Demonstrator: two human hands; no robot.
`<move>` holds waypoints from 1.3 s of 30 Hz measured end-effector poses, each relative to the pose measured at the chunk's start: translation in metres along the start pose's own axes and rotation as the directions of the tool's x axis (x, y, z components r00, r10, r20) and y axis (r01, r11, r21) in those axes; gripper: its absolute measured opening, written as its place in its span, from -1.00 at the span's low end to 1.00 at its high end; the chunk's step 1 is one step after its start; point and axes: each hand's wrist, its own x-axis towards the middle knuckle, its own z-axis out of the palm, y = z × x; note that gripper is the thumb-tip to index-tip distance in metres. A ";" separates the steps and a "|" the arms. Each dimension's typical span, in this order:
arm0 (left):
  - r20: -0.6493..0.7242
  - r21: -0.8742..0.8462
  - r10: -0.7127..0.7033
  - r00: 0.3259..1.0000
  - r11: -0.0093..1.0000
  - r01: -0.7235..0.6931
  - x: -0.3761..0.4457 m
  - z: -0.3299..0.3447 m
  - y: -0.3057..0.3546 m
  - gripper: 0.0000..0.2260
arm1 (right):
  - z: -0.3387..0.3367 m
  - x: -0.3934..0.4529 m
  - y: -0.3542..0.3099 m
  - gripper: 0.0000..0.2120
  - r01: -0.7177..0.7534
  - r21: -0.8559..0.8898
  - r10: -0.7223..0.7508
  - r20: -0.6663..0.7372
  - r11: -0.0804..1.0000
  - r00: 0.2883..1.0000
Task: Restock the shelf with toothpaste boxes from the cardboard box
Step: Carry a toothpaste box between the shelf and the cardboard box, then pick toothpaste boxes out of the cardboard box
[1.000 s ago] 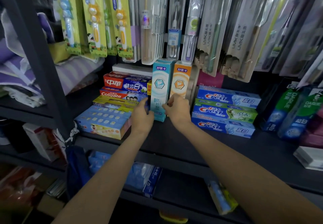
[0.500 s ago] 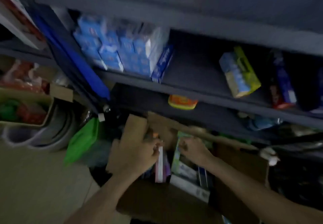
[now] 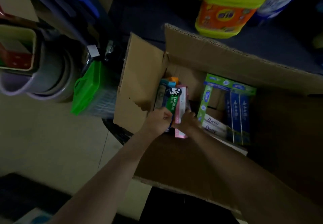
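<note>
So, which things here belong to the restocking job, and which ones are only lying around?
Belong to the job:
- cardboard box
- green toothpaste box, gripped by the left hand
- pink toothpaste box, gripped by the right hand
- blue toothpaste boxes in the box

Just lying about:
- detergent jug
- green plastic case
- stacked basins

Pale tiled floor [image 3: 52,136] carries the open cardboard box [image 3: 139,76]; green basket [image 3: 87,90] just beside; stacked basins [image 3: 43,76] near.
</note>
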 end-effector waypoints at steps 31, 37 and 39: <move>-0.140 -0.866 0.680 0.720 0.268 -0.422 -0.277 -0.206 0.334 -0.73 | -0.405 -0.485 0.068 -0.74 0.851 0.289 -0.569 -0.644 0.438 0.511; -0.196 -0.769 0.803 0.563 0.231 -0.596 -0.296 -0.216 0.383 -0.77 | -0.441 -0.516 0.086 -0.67 0.847 0.150 -0.563 -0.687 0.509 0.460; -0.188 -0.776 0.814 0.550 0.220 -0.591 -0.296 -0.215 0.397 -0.68 | -0.457 -0.524 0.096 -0.73 0.842 0.133 -0.560 -0.691 0.523 0.457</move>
